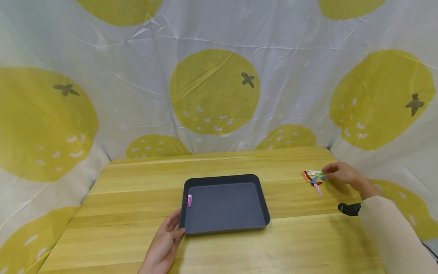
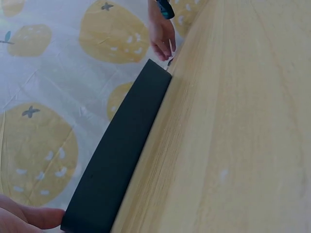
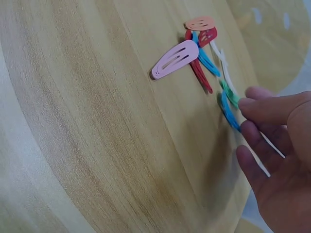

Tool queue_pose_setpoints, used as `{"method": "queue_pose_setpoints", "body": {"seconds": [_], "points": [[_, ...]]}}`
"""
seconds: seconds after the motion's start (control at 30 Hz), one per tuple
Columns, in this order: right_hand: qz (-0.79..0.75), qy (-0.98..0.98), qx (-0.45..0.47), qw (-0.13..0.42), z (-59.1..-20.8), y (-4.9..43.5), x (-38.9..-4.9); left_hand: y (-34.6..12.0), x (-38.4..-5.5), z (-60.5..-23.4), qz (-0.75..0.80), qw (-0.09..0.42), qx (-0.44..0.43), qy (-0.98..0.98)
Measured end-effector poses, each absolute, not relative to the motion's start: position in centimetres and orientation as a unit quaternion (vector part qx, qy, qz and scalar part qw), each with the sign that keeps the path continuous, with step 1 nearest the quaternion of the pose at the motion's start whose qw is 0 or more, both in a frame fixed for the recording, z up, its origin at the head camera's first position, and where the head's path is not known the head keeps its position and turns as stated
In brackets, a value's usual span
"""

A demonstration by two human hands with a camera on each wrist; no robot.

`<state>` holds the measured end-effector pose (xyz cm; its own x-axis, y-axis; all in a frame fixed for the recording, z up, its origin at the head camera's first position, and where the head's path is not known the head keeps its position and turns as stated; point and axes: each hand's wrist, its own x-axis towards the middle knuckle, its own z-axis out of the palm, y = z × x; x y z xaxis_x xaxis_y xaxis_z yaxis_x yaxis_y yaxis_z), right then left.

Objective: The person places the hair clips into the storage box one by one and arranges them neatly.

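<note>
My left hand (image 1: 164, 241) grips the near left corner of a dark grey baking tray (image 1: 224, 229), thumb at the rim. Inside the tray, a pink hair clip (image 1: 189, 201) lies by the left wall. At the right, my right hand (image 1: 343, 175) pinches the end of a green hair clip (image 3: 229, 94) between thumb and forefinger. Around it lie a blue clip (image 3: 227, 112), a white clip (image 3: 222, 63), red clips (image 3: 200, 76), another blue clip (image 3: 208, 61), an orange clip (image 3: 199, 23) and a pink clip (image 3: 175, 59), some overlapping.
A black object with a green mark (image 1: 349, 209) is beside the right forearm. All this stands on a wooden table (image 1: 130, 198). Behind and along the sides hangs a white cloth (image 1: 291, 87) printed with yellow fruit.
</note>
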<state>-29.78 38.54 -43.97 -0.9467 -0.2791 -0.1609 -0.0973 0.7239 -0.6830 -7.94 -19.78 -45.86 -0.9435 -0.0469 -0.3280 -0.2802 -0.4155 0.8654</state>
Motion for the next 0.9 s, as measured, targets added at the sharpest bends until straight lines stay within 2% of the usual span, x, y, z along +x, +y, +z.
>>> {"method": "queue_pose_setpoints", "body": {"seconds": [0.47,0.7,0.9], "points": [[-0.309,0.938,-0.120,0.104,-44.8,38.4,-30.8,-19.8,-8.0,-46.0,0.837,0.073,-0.149,0.522],[-0.230,0.960,-0.135,0.083,-44.7,38.6,-30.6,-19.9,-8.0,-46.0,0.837,0.074,-0.148,0.521],[-0.224,0.961,-0.133,0.087,-44.7,38.8,-30.5,-20.0,-8.0,-45.9,0.836,0.073,-0.148,0.524]]}}
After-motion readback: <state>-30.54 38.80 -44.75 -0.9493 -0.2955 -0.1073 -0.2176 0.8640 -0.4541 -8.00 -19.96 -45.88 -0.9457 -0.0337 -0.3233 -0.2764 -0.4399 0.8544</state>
